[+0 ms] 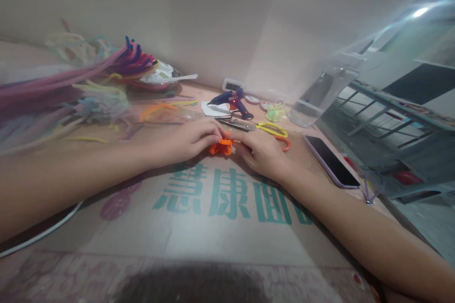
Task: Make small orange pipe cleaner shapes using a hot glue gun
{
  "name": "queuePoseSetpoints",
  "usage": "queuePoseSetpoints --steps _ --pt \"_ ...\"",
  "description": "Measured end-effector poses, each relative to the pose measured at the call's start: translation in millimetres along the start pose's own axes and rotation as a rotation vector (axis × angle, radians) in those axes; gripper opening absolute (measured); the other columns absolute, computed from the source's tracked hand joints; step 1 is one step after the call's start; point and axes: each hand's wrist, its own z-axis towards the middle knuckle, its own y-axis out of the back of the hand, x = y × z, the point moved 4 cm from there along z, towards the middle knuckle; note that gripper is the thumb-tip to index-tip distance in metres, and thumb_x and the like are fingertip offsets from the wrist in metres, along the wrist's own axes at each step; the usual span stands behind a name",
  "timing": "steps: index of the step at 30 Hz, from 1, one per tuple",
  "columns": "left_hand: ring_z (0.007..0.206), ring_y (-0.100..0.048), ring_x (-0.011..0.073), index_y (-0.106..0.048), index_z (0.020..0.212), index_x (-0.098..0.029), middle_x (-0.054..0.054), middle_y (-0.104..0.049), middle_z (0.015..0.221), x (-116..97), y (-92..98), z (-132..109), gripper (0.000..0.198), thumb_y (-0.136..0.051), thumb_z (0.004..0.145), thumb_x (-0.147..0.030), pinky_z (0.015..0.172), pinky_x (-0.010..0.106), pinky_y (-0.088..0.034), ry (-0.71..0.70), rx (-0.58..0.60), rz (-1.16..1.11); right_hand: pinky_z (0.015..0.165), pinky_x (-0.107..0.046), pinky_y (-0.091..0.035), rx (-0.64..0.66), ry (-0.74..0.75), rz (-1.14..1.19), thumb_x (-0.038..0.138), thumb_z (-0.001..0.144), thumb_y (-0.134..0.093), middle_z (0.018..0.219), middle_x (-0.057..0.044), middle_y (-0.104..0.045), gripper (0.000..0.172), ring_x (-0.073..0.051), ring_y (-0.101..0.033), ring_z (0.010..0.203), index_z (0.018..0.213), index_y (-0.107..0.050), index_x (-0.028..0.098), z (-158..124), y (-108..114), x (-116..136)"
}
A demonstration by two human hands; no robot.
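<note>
A small orange looped piece [221, 147], which looks like bent fuzzy pipe cleaner, is between my two hands just above the printed tabletop. My left hand [203, 136] pinches it from the left with thumb and fingertips. From the right, my right hand [265, 152] is closed at its other side, the index finger stretched along it; the thumb is partly hidden. Beyond the hands lie scissors with yellow handles [272, 129] and an orange-handled tool [284, 142]. Farther back, a blue glue gun [232, 100] with a lit red light rests near a white card [213, 109].
Bundles of coloured pipe cleaners [133, 59] lie at the left, blurred. A phone [330, 161] rests at the right edge near a clear plastic container [309, 109]. A small white digital display [232, 84] and a yellow-green piece [275, 112] sit near the wall. A white cable [46, 232] runs at lower left.
</note>
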Motion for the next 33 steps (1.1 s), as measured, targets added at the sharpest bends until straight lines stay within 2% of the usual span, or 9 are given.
queuePoseSetpoints --steps 5,10,17,21,33 --pt "0.102 -0.064 0.0195 -0.064 0.096 -0.019 0.006 -0.068 0.111 0.1 -0.8 -0.1 0.025 -0.042 0.102 -0.03 0.093 0.034 -0.049 -0.005 -0.009 0.015 0.072 -0.031 -0.048 0.003 0.005 -0.005 0.021 0.1 -0.051 0.091 -0.007 -0.079 0.025 -0.019 -0.071 0.081 0.115 -0.071 0.018 -0.3 -0.8 -0.7" --pt "0.101 -0.065 0.0214 -0.068 0.096 -0.019 0.007 -0.068 0.107 -2.1 -2.1 -0.6 0.024 -0.051 0.099 -0.037 0.09 0.034 -0.05 -0.061 -0.012 0.036 0.071 -0.032 -0.048 0.025 -0.027 0.01 0.021 0.1 -0.051 0.093 -0.007 -0.079 0.026 -0.019 -0.07 0.079 0.117 -0.07 0.018 0.6 -0.6 -1.6" --pt "0.101 -0.066 0.0192 -0.073 0.097 -0.018 0.008 -0.068 0.107 -4.8 -1.3 -0.8 0.027 -0.052 0.099 -0.034 0.091 0.031 -0.05 -0.094 -0.04 0.035 0.073 -0.032 -0.049 0.021 0.004 -0.007 0.022 0.101 -0.051 0.097 -0.008 -0.08 0.025 -0.02 -0.072 0.083 0.117 -0.07 0.017 -0.2 -0.8 0.9" --pt "0.101 -0.066 0.0182 -0.073 0.092 -0.019 0.007 -0.068 0.107 -4.8 -0.5 -1.0 0.027 -0.053 0.099 -0.036 0.09 0.03 -0.049 -0.088 -0.029 0.045 0.072 -0.03 -0.049 0.012 0.035 0.0 0.02 0.1 -0.051 0.097 -0.008 -0.08 0.024 -0.019 -0.073 0.085 0.116 -0.07 0.017 -0.8 -0.5 2.6" --pt "0.098 -0.065 0.0201 -0.069 0.093 -0.019 0.006 -0.07 0.103 -8.3 -1.9 -0.1 0.025 -0.053 0.099 -0.037 0.086 0.032 -0.049 -0.072 -0.022 0.056 0.074 -0.031 -0.05 0.042 0.006 0.016 0.022 0.101 -0.051 0.099 -0.008 -0.08 0.025 -0.02 -0.073 0.085 0.117 -0.069 0.018 -0.6 -2.1 1.8"
